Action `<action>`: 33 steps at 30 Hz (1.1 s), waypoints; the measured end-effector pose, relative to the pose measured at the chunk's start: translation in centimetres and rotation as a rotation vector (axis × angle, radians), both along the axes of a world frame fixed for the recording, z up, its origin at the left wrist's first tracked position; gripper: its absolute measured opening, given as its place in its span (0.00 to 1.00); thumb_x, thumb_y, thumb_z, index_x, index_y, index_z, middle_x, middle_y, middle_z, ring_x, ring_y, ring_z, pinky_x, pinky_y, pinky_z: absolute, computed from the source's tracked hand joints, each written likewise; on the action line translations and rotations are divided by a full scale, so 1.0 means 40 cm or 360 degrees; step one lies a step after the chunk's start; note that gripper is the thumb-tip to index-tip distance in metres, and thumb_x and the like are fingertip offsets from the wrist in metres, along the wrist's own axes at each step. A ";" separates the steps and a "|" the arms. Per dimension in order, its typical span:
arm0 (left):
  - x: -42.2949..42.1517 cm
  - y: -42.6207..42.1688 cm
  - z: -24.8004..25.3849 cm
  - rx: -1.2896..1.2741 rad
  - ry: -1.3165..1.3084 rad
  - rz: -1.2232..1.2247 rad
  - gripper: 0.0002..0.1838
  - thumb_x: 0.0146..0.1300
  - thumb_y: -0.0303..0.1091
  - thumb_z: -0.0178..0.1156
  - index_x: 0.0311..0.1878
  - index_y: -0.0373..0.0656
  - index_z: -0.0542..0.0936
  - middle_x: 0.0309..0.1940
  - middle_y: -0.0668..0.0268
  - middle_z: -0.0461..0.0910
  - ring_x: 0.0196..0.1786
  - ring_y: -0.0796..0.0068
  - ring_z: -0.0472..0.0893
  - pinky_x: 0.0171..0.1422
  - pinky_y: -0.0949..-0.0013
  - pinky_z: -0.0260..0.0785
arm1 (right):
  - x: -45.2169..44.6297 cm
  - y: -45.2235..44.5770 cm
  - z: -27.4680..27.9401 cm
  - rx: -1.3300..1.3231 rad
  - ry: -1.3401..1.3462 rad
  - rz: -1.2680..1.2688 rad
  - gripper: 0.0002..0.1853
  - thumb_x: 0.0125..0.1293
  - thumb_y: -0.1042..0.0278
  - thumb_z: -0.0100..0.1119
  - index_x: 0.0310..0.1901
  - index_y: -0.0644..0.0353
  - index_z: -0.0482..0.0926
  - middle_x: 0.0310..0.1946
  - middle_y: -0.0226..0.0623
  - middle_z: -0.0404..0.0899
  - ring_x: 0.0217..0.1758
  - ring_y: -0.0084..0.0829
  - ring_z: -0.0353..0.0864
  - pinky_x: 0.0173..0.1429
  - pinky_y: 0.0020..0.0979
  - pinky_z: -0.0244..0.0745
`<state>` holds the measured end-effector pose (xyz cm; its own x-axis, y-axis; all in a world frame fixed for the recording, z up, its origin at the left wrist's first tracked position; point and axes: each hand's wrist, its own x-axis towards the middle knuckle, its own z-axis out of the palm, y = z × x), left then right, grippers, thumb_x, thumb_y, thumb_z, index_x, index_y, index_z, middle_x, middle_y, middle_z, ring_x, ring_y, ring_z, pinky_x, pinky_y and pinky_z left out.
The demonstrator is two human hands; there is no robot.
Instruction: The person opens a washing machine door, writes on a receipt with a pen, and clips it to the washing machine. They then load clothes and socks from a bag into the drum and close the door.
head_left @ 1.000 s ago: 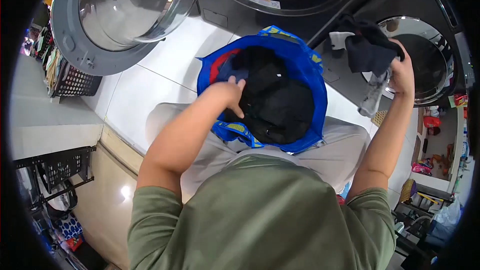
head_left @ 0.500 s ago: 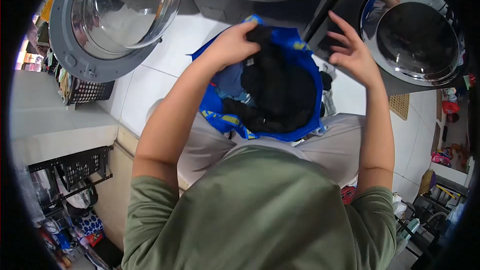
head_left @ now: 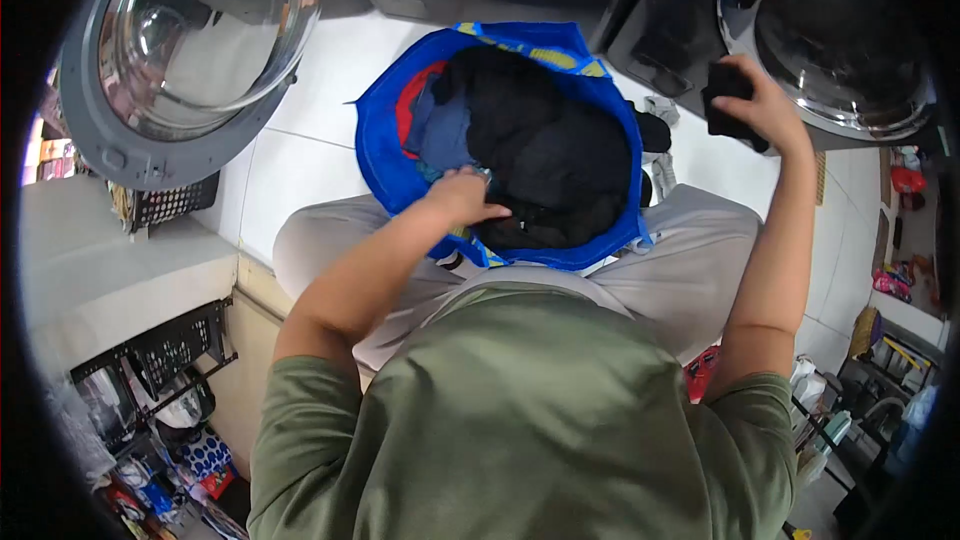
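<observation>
A blue bag (head_left: 375, 145) with yellow-patterned straps stands between my legs, full of clothes. Black clothes (head_left: 560, 140) fill most of it, beside a dark blue garment (head_left: 443, 130) and a red one (head_left: 405, 110). At the bag's near left side, my left hand (head_left: 460, 198) rests on the clothes with its thumb apart; its fingertips are partly hidden. My right hand (head_left: 770, 112) is raised to the right of the bag, closed around a small, dark black piece of clothing (head_left: 728, 100).
An open round washer door (head_left: 85, 110) hangs at upper left. A dark machine with a round glass door (head_left: 830, 50) stands at upper right. Small black and grey clothes (head_left: 655, 130) lie on the white tiles right of the bag. A perforated black basket (head_left: 175, 202) sits at left.
My left hand has come down from the bag's far side to its near left side. My right hand, previously bare with fingers spread, has moved right and now holds the black piece of clothing.
</observation>
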<state>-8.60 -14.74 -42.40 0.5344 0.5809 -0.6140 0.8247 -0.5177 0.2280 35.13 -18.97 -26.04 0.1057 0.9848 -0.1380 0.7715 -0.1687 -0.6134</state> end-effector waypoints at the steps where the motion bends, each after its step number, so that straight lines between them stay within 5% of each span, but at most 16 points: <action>1: 0.040 -0.020 0.030 -0.0067 -0.0269 0.0078 0.38 0.54 0.60 0.69 0.59 0.40 0.78 0.57 0.47 0.74 0.58 0.42 0.76 0.61 0.51 0.70 | 0.014 -0.004 -0.034 -0.0085 -0.0208 0.0054 0.33 0.55 0.69 0.70 0.64 0.59 0.71 0.56 0.47 0.78 0.60 0.40 0.77 0.64 0.33 0.70; 5: 0.133 -0.031 0.026 0.0851 -0.0812 -0.0507 0.31 0.52 0.46 0.72 0.58 0.45 0.77 0.52 0.52 0.74 0.59 0.50 0.73 0.60 0.57 0.71 | -0.091 0.009 -0.027 0.0245 -0.0513 0.0100 0.34 0.57 0.63 0.71 0.66 0.56 0.72 0.62 0.47 0.72 0.61 0.41 0.77 0.62 0.34 0.72; 8: 0.166 -0.005 0.000 0.0851 -0.0639 -0.0631 0.30 0.51 0.42 0.71 0.58 0.48 0.77 0.54 0.56 0.73 0.60 0.55 0.72 0.60 0.62 0.71 | -0.245 0.028 0.024 0.0461 -0.0015 0.0220 0.17 0.60 0.59 0.69 0.46 0.62 0.82 0.39 0.46 0.83 0.40 0.41 0.84 0.45 0.36 0.77; 11: 0.181 0.059 0.085 0.0239 -0.1166 0.0217 0.23 0.55 0.33 0.64 0.56 0.43 0.77 0.50 0.55 0.79 0.51 0.55 0.79 0.56 0.64 0.73 | -0.376 -0.004 0.003 -0.0119 0.0119 0.0371 0.31 0.52 0.51 0.75 0.53 0.63 0.80 0.37 0.46 0.83 0.41 0.40 0.84 0.47 0.34 0.77; 14: 0.182 0.084 0.382 -0.0365 -0.1738 0.0683 0.21 0.55 0.28 0.60 0.54 0.37 0.76 0.44 0.56 0.82 0.47 0.60 0.83 0.54 0.65 0.74 | -0.452 -0.003 -0.110 0.0350 0.0154 0.0493 0.42 0.50 0.55 0.76 0.65 0.64 0.68 0.52 0.55 0.79 0.59 0.52 0.78 0.62 0.38 0.73; 16: 0.148 0.115 0.488 0.0196 -0.1824 0.0436 0.25 0.55 0.32 0.68 0.56 0.37 0.75 0.47 0.59 0.79 0.53 0.70 0.79 0.57 0.65 0.73 | -0.459 0.052 -0.035 0.0187 0.0430 0.0330 0.33 0.53 0.64 0.73 0.60 0.64 0.72 0.55 0.53 0.78 0.61 0.49 0.77 0.64 0.37 0.71; 17: 0.141 0.137 0.530 0.0266 -0.2212 0.0397 0.32 0.53 0.34 0.71 0.61 0.38 0.70 0.52 0.57 0.76 0.57 0.69 0.77 0.62 0.65 0.70 | -0.455 0.090 -0.019 0.1176 0.0370 0.0372 0.25 0.56 0.70 0.69 0.56 0.65 0.75 0.50 0.50 0.80 0.58 0.49 0.79 0.63 0.37 0.73; 18: 0.131 0.148 0.564 0.0331 -0.2593 0.0358 0.40 0.52 0.37 0.74 0.66 0.39 0.66 0.57 0.55 0.74 0.61 0.68 0.75 0.66 0.64 0.67 | -0.449 0.120 0.065 0.1221 0.0443 0.0228 0.21 0.58 0.73 0.66 0.54 0.65 0.76 0.47 0.46 0.83 0.53 0.43 0.83 0.59 0.35 0.76; 19: 0.112 0.143 0.595 -0.0284 -0.2927 0.0325 0.54 0.48 0.38 0.78 0.73 0.41 0.54 0.64 0.56 0.67 0.67 0.66 0.69 0.72 0.63 0.61 | -0.470 0.122 0.169 0.0943 0.1022 0.0170 0.18 0.61 0.71 0.64 0.53 0.65 0.78 0.44 0.44 0.84 0.47 0.37 0.85 0.51 0.33 0.80; 20: 0.112 0.168 0.571 -0.0143 -0.2952 0.0127 0.59 0.47 0.39 0.79 0.75 0.41 0.48 0.66 0.56 0.66 0.68 0.64 0.69 0.73 0.60 0.62 | -0.491 0.123 0.274 0.0696 0.1595 0.0009 0.16 0.64 0.70 0.63 0.52 0.65 0.80 0.42 0.41 0.85 0.41 0.31 0.87 0.43 0.30 0.84; 22: 0.125 0.137 0.506 -0.0077 -0.2272 0.0421 0.49 0.51 0.41 0.76 0.72 0.38 0.58 0.62 0.56 0.72 0.65 0.61 0.72 0.71 0.58 0.64 | -0.512 0.161 0.396 0.0618 0.1568 0.0310 0.23 0.59 0.65 0.68 0.52 0.73 0.77 0.37 0.45 0.83 0.37 0.36 0.82 0.43 0.34 0.77; 26: 0.120 0.126 0.502 -0.0918 -0.2652 0.1513 0.32 0.60 0.39 0.70 0.63 0.35 0.72 0.54 0.59 0.79 0.60 0.67 0.76 0.63 0.64 0.71 | -0.546 0.167 0.422 0.0906 0.0312 0.0403 0.33 0.57 0.56 0.70 0.57 0.74 0.74 0.46 0.52 0.81 0.47 0.40 0.81 0.53 0.37 0.75; 29: -0.018 0.098 0.500 -0.0513 -0.2110 0.0548 0.26 0.68 0.39 0.61 0.66 0.38 0.71 0.55 0.56 0.79 0.59 0.66 0.78 0.61 0.65 0.72 | -0.552 0.238 0.254 0.1336 0.0055 0.0766 0.43 0.53 0.45 0.73 0.62 0.71 0.71 0.55 0.56 0.79 0.60 0.45 0.80 0.66 0.38 0.73; 30: -0.075 0.088 0.500 -0.0296 -0.1735 0.0200 0.25 0.69 0.39 0.60 0.66 0.38 0.71 0.55 0.55 0.80 0.59 0.65 0.78 0.62 0.65 0.72 | -0.594 0.178 0.249 0.0421 0.0133 0.0913 0.55 0.50 0.41 0.75 0.72 0.69 0.59 0.73 0.55 0.58 0.77 0.46 0.58 0.78 0.38 0.55; 32: -0.189 0.115 0.511 -0.0242 -0.1429 -0.0728 0.24 0.70 0.40 0.59 0.65 0.38 0.73 0.54 0.57 0.80 0.58 0.67 0.78 0.64 0.66 0.70 | -0.647 0.151 0.105 0.0101 0.0387 0.1365 0.45 0.50 0.48 0.75 0.66 0.65 0.69 0.62 0.50 0.75 0.63 0.40 0.75 0.66 0.36 0.69; 33: -0.221 0.132 0.495 -0.0656 -0.1386 -0.0376 0.23 0.70 0.42 0.60 0.63 0.38 0.75 0.54 0.58 0.80 0.58 0.68 0.78 0.63 0.66 0.69 | -0.666 0.149 0.096 -0.0313 0.0646 0.1400 0.36 0.49 0.55 0.75 0.58 0.63 0.76 0.53 0.43 0.81 0.53 0.34 0.79 0.58 0.34 0.73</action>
